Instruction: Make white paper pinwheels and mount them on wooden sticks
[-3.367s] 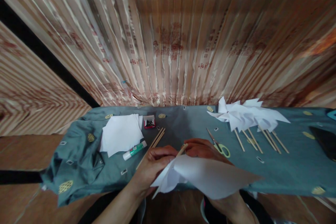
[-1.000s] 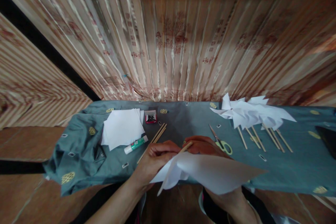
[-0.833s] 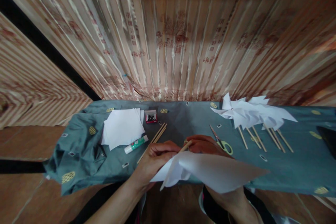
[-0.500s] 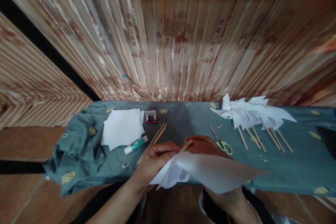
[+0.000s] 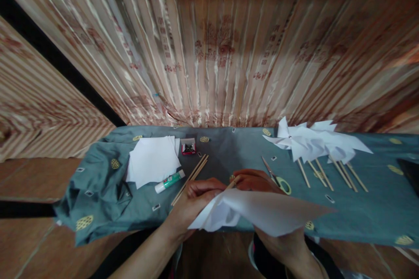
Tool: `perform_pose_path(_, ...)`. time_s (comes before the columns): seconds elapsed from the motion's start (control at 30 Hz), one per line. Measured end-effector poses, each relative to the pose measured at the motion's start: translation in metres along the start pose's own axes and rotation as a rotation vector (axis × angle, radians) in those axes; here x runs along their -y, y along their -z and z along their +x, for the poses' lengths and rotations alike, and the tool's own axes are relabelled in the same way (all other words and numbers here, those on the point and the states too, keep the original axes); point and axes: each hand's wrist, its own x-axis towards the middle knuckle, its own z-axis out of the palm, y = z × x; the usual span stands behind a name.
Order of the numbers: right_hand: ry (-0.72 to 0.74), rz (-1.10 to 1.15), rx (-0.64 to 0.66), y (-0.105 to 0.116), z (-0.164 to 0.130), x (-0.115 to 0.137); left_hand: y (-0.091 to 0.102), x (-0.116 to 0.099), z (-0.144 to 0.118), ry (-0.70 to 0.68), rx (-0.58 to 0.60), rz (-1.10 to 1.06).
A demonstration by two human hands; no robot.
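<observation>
I see a teal cloth (image 5: 229, 152) spread over the table, and above its near edge the white paper pinwheel (image 5: 262, 211) is held up. My left hand (image 5: 193, 200) and right hand (image 5: 258, 181) both pinch closed around its wooden stick (image 5: 233, 182), fingertips nearly touching.

Cloth-covered table (image 5: 229, 152) bears paper squares (image 5: 152, 161), glue stick (image 5: 169, 181), scissors (image 5: 276, 177).

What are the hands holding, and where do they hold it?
Both hands hold a paper pinwheel on a wooden stick. The left hand and right hand pinch it near the stick's top end, behind the paper's middle.
</observation>
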Motion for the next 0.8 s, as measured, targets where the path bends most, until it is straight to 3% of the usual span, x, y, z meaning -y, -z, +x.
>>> perform_pose_path(0.53,-0.040,0.011,-0.049,-0.0018,-0.0003,0.0017,0.0034,0.0044,0.0007,-0.024,0.044,-0.025)
perform_pose_path(0.8,-0.005,-0.053,0.031,0.0001,-0.0005,0.0002,0.0042,0.0026,0.0012,-0.051,0.029,-0.002)
